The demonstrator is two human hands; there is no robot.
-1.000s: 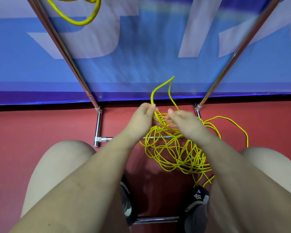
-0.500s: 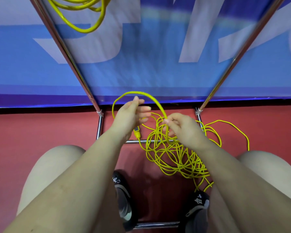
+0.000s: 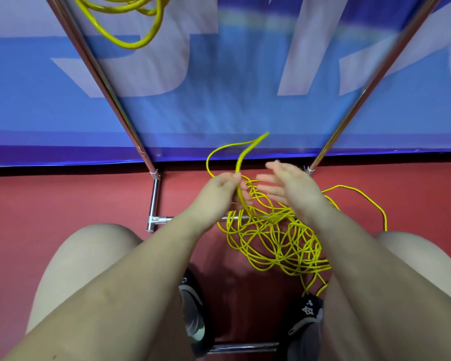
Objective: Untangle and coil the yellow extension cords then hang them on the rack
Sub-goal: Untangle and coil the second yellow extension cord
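— Red floor [image 3: 50,204] lies under you, and behind it hangs a blue banner [image 3: 245,74] with large pale letters. What does your left hand [image 3: 219,191] do?

— Your left hand pinches one strand of the yellow cord [image 3: 238,162] between the thumb and the fingers. From this pinch a thin loop rises on the left side, and a thicker piece curves upward to the right, its tip in front of the lower edge of the banner.

— And your right hand [image 3: 289,186]?

— It is just beside the left one, with the fingers straight and spread, palm turned toward the left hand. It holds nothing. It hovers over the tangle; if it touches a strand, I cannot tell.

— Where is the rest of the cord?

— The tangled pile [image 3: 276,243] lies on the floor below and between your hands, across the low crossbar of the metal rack [image 3: 154,199]. One long strand runs out to the right, near your right knee. Another strand goes down to your right shoe [image 3: 306,316]. The two slanted poles of the rack go up on both sides, and a coiled yellow cord [image 3: 130,27] hangs by the left pole at the top.
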